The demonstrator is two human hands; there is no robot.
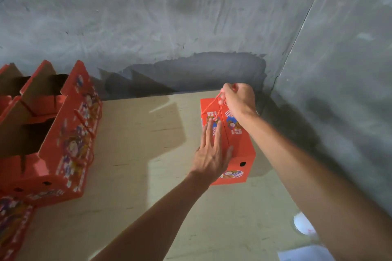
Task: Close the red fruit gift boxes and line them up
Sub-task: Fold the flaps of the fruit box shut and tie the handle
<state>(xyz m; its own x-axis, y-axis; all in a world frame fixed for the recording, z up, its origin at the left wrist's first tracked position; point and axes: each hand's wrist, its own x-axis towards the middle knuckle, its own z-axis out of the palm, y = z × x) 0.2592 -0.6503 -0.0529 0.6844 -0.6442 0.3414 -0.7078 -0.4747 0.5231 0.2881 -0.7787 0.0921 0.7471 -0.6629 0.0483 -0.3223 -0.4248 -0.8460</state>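
A closed red fruit gift box (pixel 239 144) with cartoon prints stands on the pale board (pixel 137 154) near the right wall. My left hand (pixel 211 154) lies flat on the box's top, fingers straight, over the left lid flap. My right hand (pixel 238 99) grips the red-and-white cord handle (pixel 212 106) above the box's far end and holds it taut. At the left, several red gift boxes (pixel 63 137) stand side by side with their lids open and brown insides showing.
A rough grey concrete wall (pixel 191 17) runs behind the board and turns along the right side (pixel 339 91). A white round object (pixel 303 223) and a pale sheet (pixel 305 255) lie at the lower right. Bare board lies between the open boxes and the closed one.
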